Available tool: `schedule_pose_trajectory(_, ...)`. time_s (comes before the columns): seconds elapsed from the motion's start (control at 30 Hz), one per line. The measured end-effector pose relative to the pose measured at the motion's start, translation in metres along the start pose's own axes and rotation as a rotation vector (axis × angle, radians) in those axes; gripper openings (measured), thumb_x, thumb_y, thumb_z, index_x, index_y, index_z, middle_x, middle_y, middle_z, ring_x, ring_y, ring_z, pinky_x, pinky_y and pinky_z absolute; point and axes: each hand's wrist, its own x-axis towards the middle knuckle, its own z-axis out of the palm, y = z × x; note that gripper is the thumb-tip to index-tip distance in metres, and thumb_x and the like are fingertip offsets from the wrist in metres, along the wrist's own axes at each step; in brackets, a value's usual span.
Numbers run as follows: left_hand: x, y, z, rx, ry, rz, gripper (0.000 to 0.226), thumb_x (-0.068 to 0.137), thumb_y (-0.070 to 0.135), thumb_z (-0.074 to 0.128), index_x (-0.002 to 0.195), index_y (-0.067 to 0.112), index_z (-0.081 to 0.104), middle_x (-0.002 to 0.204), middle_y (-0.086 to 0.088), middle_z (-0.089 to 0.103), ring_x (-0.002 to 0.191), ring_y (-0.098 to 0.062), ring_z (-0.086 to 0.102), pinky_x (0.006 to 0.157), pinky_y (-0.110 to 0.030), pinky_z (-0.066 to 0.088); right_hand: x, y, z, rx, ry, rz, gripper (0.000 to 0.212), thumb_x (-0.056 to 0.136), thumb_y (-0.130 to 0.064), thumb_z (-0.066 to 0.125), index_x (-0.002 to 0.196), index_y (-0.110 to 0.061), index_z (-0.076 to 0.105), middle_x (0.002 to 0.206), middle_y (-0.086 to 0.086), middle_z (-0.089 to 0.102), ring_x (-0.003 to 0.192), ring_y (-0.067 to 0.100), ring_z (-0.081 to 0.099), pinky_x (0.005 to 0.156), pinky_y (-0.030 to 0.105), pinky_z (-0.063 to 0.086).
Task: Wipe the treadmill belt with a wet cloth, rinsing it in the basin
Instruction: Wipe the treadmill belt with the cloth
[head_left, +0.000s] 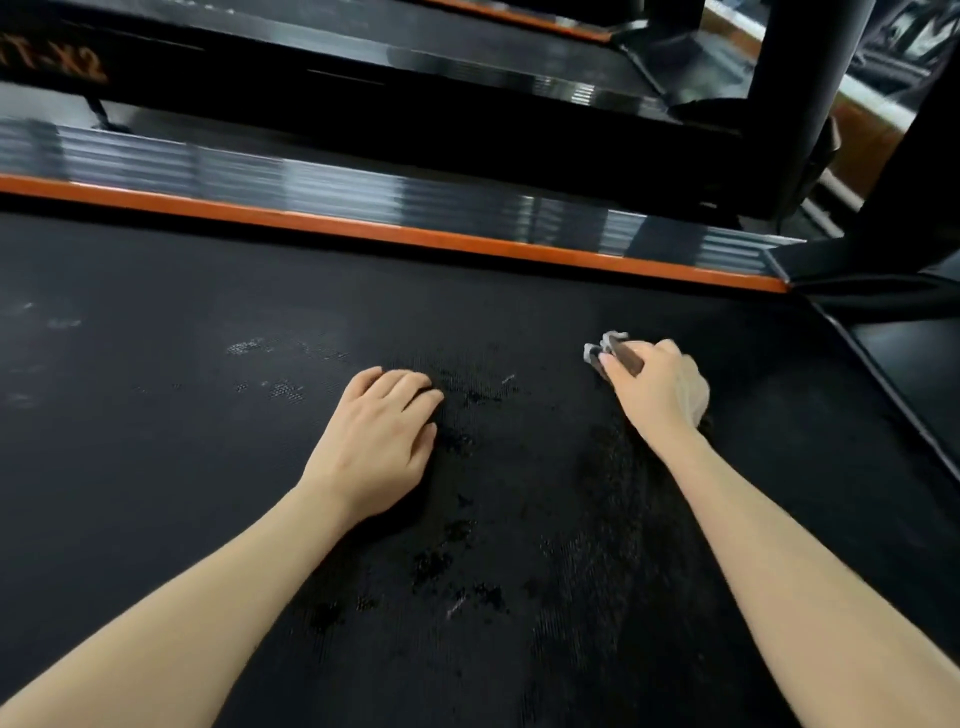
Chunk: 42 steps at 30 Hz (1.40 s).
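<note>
The black textured treadmill belt (208, 467) fills most of the head view, with dark wet patches down its middle and faint pale smears at the left. My right hand (660, 387) is closed on a bunched brown and white cloth (610, 349), pressing it onto the belt at the right; most of the cloth is hidden under the fingers. My left hand (376, 436) rests palm down on the belt near the centre, fingers loosely together, holding nothing. The basin is not in view.
An orange strip (395, 234) and a ribbed grey side rail (363, 195) border the belt's far edge. A black upright post (795, 104) stands at the top right. Another treadmill (363, 57) lies beyond.
</note>
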Motion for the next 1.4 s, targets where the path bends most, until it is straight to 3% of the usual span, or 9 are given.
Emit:
schedule_pose_trajectory(0.1, 0.000, -0.001, 0.001, -0.008, -0.011, -0.001, 0.044, 0.090, 0.034, 0.033, 0.114, 0.016, 0.065, 0.118, 0.000, 0.060, 0.114, -0.021, 0.054, 0.107, -0.047, 0.031, -0.015, -0.016, -0.004, 0.060, -0.031, -0.044, 0.034, 0.088, -0.054, 0.055, 0.108, -0.031, 0.070, 0.093, 0.001, 0.059, 0.087, 0.027, 0.056, 0.073, 0.035, 0.041)
schedule_pose_trajectory(0.3, 0.000, -0.003, 0.004, -0.020, 0.002, 0.005, 0.042, 0.090, 0.034, 0.033, 0.114, 0.018, 0.064, 0.119, 0.002, 0.058, 0.116, -0.020, 0.053, 0.109, -0.055, 0.030, -0.074, -0.015, -0.010, 0.175, 0.030, -0.442, 0.017, 0.079, -0.047, 0.070, 0.087, -0.032, 0.073, 0.072, -0.008, 0.052, 0.064, 0.018, 0.051, 0.055, 0.032, 0.044)
schedule_pose_trajectory(0.47, 0.000, -0.004, 0.005, -0.011, 0.005, 0.008, 0.044, 0.090, 0.034, 0.033, 0.114, 0.017, 0.065, 0.117, 0.001, 0.059, 0.113, -0.021, 0.054, 0.108, -0.057, 0.031, 0.004, -0.016, 0.004, 0.033, -0.028, -0.113, 0.032, 0.088, -0.052, 0.057, 0.112, -0.033, 0.068, 0.106, -0.002, 0.056, 0.096, 0.026, 0.053, 0.079, 0.035, 0.039)
schedule_pose_trajectory(0.6, 0.000, -0.004, 0.005, -0.016, 0.008, 0.014, 0.043, 0.090, 0.034, 0.034, 0.115, 0.016, 0.064, 0.117, 0.000, 0.059, 0.114, -0.023, 0.054, 0.107, -0.058, 0.031, 0.001, -0.007, -0.002, 0.022, -0.079, -0.364, 0.056, 0.085, -0.058, 0.057, 0.135, -0.034, 0.051, 0.135, -0.004, 0.048, 0.116, 0.025, 0.045, 0.093, 0.043, 0.039)
schedule_pose_trajectory(0.73, 0.000, -0.004, 0.005, -0.025, 0.012, 0.015, 0.043, 0.090, 0.033, 0.034, 0.114, 0.016, 0.065, 0.116, 0.001, 0.058, 0.113, -0.023, 0.054, 0.107, -0.058, 0.032, 0.010, 0.000, -0.001, 0.148, -0.147, -0.572, 0.037, 0.087, -0.044, 0.064, 0.123, -0.034, 0.063, 0.120, -0.011, 0.059, 0.098, 0.016, 0.051, 0.073, 0.030, 0.043)
schedule_pose_trajectory(0.83, 0.000, -0.005, 0.007, -0.036, 0.027, 0.012, 0.042, 0.090, 0.034, 0.033, 0.115, 0.018, 0.064, 0.117, 0.003, 0.057, 0.114, -0.021, 0.052, 0.108, -0.057, 0.030, 0.037, -0.002, 0.007, 0.186, -0.158, -0.495, 0.024, 0.087, -0.042, 0.064, 0.110, -0.038, 0.068, 0.106, -0.016, 0.062, 0.090, 0.012, 0.049, 0.067, 0.026, 0.038)
schedule_pose_trajectory(1.0, 0.000, -0.006, 0.008, -0.051, 0.048, 0.000, 0.041, 0.089, 0.034, 0.035, 0.113, 0.021, 0.065, 0.116, 0.006, 0.057, 0.113, -0.017, 0.050, 0.108, -0.056, 0.028, 0.067, -0.024, 0.023, 0.091, 0.015, -0.026, 0.026, 0.091, -0.042, 0.060, 0.115, -0.035, 0.067, 0.110, -0.004, 0.062, 0.095, 0.022, 0.052, 0.075, 0.033, 0.043)
schedule_pose_trajectory(1.23, -0.001, -0.006, 0.008, -0.027, 0.019, 0.003, 0.042, 0.089, 0.036, 0.035, 0.114, 0.021, 0.066, 0.117, 0.004, 0.058, 0.115, -0.017, 0.049, 0.109, -0.055, 0.026, -0.025, -0.034, 0.010, 0.240, 0.033, -0.555, 0.012, 0.077, -0.029, 0.078, 0.089, -0.030, 0.075, 0.091, -0.012, 0.063, 0.071, 0.015, 0.051, 0.057, 0.025, 0.040)
schedule_pose_trajectory(1.4, 0.000, -0.005, 0.003, -0.047, 0.008, -0.002, 0.042, 0.090, 0.035, 0.035, 0.115, 0.021, 0.065, 0.118, 0.004, 0.058, 0.115, -0.018, 0.049, 0.107, -0.058, 0.031, 0.042, -0.022, 0.013, 0.131, 0.023, -0.125, 0.029, 0.090, -0.045, 0.059, 0.112, -0.031, 0.069, 0.111, -0.005, 0.057, 0.096, 0.024, 0.051, 0.075, 0.032, 0.042)
